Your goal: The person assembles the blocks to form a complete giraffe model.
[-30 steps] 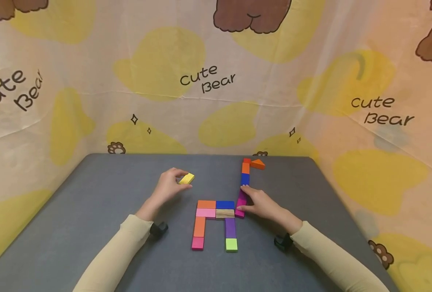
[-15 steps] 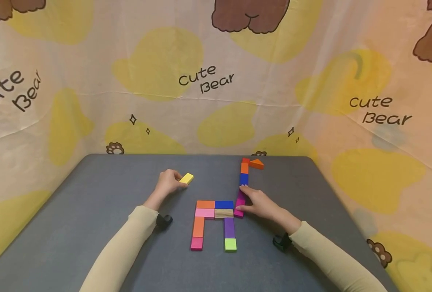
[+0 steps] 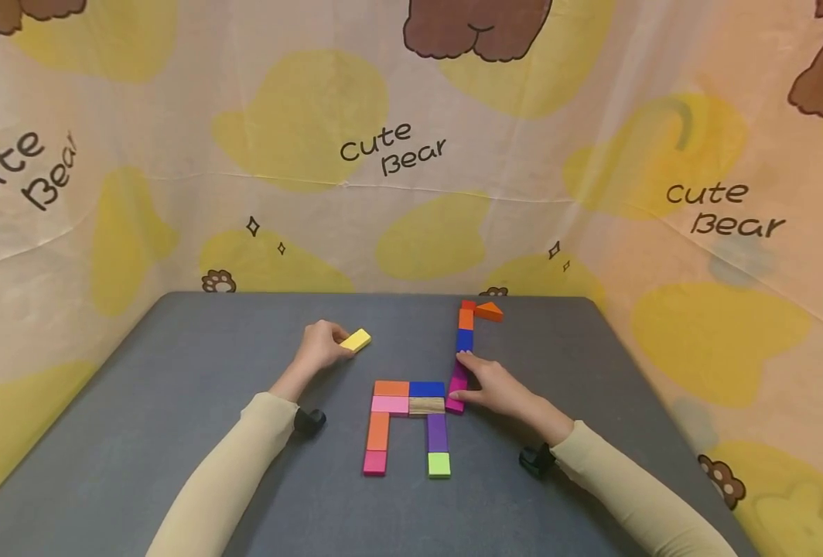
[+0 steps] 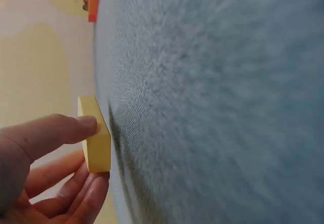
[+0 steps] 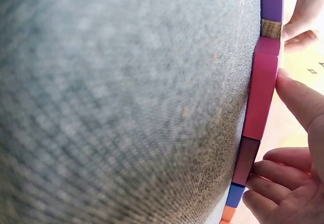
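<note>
My left hand (image 3: 322, 346) pinches a yellow rectangular block (image 3: 356, 340) by its near-left end. In the left wrist view the thumb lies on the block's face, fingers behind and beneath, and the block's shadow falls on the table. My right hand (image 3: 500, 389) rests on a column of blocks: the thumb touches a magenta block (image 5: 261, 89), and the fingers lie over a darker magenta block (image 5: 247, 160). Above these in the column come a blue block (image 3: 464, 340), an orange block (image 3: 466, 319), and a red block (image 3: 468, 305) with an orange triangle (image 3: 490, 312) beside it.
Left of the column's lower end lie orange (image 3: 391, 388), blue (image 3: 427, 388), pink (image 3: 390, 405) and wood-grain (image 3: 426, 405) blocks. Two legs run down from them, ending in a pink-red block (image 3: 374, 463) and a lime block (image 3: 438, 465). Printed cloth walls (image 3: 411, 232) surround the grey table (image 3: 279, 480).
My left fingers have shifted on the yellow block toward its near-left end, and more of it shows. The left forearm moved slightly right. My right hand keeps its place on the column.
</note>
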Demonstrator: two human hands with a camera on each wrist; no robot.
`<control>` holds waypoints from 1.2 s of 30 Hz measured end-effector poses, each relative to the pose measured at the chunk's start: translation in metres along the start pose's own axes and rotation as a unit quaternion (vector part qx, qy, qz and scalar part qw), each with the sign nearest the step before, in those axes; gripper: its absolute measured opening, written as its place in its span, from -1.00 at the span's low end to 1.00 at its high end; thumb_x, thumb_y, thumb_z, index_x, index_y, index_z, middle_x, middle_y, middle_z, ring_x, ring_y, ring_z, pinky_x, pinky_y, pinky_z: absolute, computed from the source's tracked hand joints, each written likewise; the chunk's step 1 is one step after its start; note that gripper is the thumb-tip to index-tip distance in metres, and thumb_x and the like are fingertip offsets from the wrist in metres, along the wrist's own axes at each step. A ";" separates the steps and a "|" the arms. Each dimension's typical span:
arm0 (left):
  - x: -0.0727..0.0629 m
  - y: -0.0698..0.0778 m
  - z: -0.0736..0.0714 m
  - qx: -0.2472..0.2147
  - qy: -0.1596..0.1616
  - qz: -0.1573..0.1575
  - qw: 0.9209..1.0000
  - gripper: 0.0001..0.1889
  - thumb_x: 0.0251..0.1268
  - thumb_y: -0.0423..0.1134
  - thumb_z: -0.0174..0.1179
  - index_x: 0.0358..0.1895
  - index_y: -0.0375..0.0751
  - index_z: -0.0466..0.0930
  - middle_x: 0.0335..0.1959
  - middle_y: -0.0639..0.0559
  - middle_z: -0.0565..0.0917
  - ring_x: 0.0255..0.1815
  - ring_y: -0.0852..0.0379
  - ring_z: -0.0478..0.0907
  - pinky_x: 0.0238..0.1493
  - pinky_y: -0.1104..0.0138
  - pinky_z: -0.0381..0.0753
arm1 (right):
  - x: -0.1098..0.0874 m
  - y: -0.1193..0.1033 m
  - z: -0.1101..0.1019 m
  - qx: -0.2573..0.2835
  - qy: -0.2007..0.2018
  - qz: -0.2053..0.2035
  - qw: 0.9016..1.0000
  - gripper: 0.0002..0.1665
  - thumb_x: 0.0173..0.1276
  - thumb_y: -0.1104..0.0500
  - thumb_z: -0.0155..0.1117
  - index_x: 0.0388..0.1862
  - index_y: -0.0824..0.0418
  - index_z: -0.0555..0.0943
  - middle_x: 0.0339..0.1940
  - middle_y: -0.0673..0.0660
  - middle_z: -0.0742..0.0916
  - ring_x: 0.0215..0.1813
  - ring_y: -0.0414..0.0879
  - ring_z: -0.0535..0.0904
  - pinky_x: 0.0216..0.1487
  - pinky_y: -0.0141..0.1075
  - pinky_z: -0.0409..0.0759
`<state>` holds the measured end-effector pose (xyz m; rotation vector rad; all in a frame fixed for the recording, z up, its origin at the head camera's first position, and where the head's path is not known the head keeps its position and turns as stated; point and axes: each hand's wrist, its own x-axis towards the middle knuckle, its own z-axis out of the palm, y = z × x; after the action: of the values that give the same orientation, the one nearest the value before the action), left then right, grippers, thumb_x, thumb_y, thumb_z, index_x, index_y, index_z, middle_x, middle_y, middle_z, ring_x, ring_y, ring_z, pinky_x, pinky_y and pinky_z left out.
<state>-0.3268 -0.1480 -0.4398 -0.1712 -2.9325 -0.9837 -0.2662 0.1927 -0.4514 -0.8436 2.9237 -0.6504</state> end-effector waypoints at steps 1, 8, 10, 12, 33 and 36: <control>-0.002 0.000 -0.001 0.002 -0.001 0.007 1.000 -0.70 -0.09 -0.25 0.45 -0.24 -0.32 0.72 -0.28 -0.15 0.73 -0.22 -0.06 0.59 -0.18 0.13 0.58 | 0.000 0.000 0.000 0.000 0.001 -0.001 1.000 -0.05 0.16 -0.16 0.37 0.36 0.37 0.32 0.35 0.33 0.45 0.39 0.17 0.36 0.29 -0.02 0.39; -0.029 0.003 -0.006 0.019 -0.024 0.066 0.997 -0.74 -0.16 -0.36 0.40 -0.27 -0.30 0.73 -0.40 -0.06 0.72 -0.38 0.09 0.55 -0.32 0.26 0.54 | 0.000 0.001 0.000 -0.003 0.007 -0.005 1.000 -0.06 0.17 -0.16 0.36 0.35 0.38 0.32 0.34 0.34 0.45 0.38 0.18 0.36 0.29 -0.01 0.39; -0.037 0.005 -0.006 0.027 -0.034 0.076 0.996 -0.75 -0.17 -0.38 0.40 -0.29 -0.29 0.73 -0.43 -0.03 0.70 -0.41 0.13 0.52 -0.36 0.30 0.52 | 0.000 0.001 0.000 -0.002 0.007 -0.004 1.000 -0.06 0.16 -0.15 0.37 0.35 0.38 0.32 0.35 0.34 0.45 0.38 0.18 0.36 0.30 -0.01 0.38; -0.045 0.008 -0.006 0.035 -0.042 0.083 0.995 -0.76 -0.18 -0.39 0.40 -0.31 -0.28 0.74 -0.44 -0.01 0.69 -0.42 0.14 0.51 -0.36 0.30 0.51 | 0.000 0.001 0.000 -0.002 0.007 -0.005 1.000 -0.06 0.16 -0.15 0.37 0.35 0.39 0.32 0.34 0.34 0.45 0.38 0.18 0.36 0.30 -0.01 0.38; -0.068 0.016 0.002 0.055 -0.073 0.082 0.992 -0.78 -0.19 -0.39 0.42 -0.33 -0.26 0.74 -0.44 0.02 0.69 -0.42 0.18 0.50 -0.32 0.28 0.55 | -0.004 0.003 -0.003 0.001 0.007 -0.008 1.000 -0.05 0.17 -0.15 0.36 0.36 0.40 0.31 0.36 0.35 0.43 0.39 0.19 0.34 0.29 0.00 0.39; -0.068 0.016 0.003 0.056 -0.078 0.076 0.993 -0.77 -0.18 -0.37 0.43 -0.33 -0.25 0.74 -0.43 0.03 0.69 -0.41 0.18 0.50 -0.30 0.28 0.56 | -0.003 0.004 -0.002 0.000 0.010 -0.009 1.000 -0.06 0.17 -0.15 0.36 0.36 0.39 0.31 0.36 0.34 0.43 0.39 0.18 0.34 0.29 -0.01 0.38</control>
<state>-0.2571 -0.1396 -0.4380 -0.4799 -3.0466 -0.8185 -0.2657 0.1983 -0.4515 -0.8684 2.9378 -0.6626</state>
